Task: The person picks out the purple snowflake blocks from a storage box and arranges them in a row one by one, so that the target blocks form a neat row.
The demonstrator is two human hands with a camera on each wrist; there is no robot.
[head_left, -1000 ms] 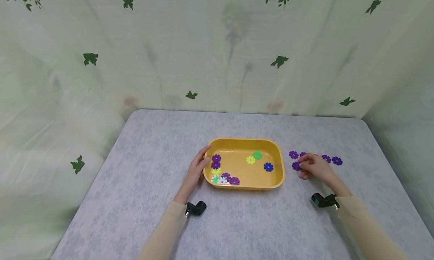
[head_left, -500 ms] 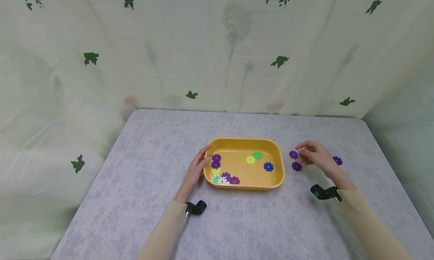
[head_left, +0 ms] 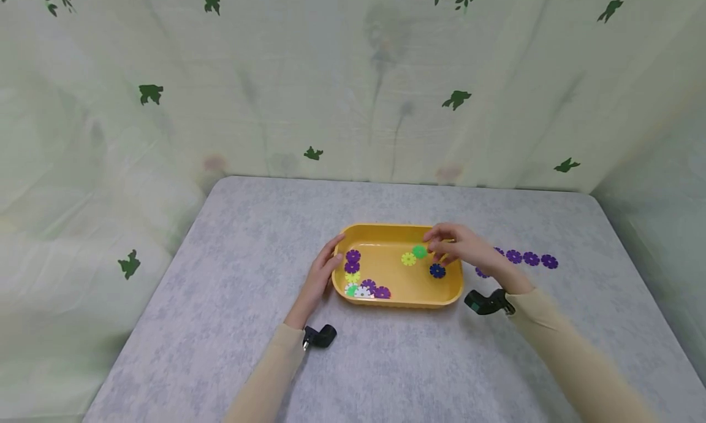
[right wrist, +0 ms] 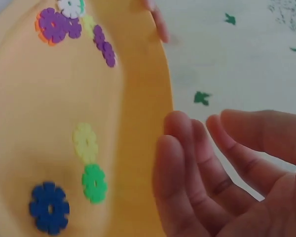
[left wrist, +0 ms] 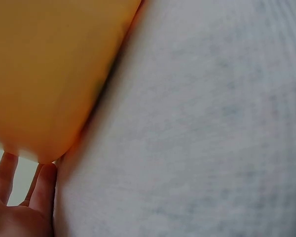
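A yellow plastic tray stands on the table with several notched, flower-shaped discs inside. My left hand rests against the tray's left side, fingers straight along the wall; the left wrist view shows its fingertips touching the tray wall. Over the tray's right end hovers my right hand, with its fingers loosely bent and nothing seen between them in the right wrist view. Below it lie a blue disc, a green disc and a yellow disc.
More discs, among them a purple disc and a white disc, lie in the tray's left end. Right of the tray, several purple discs form a row on the grey table, partly behind my right forearm. A patterned curtain hangs behind.
My right hand has moved left from the purple discs on the table to above the tray's right end. The left hand and the tray have stayed in place.
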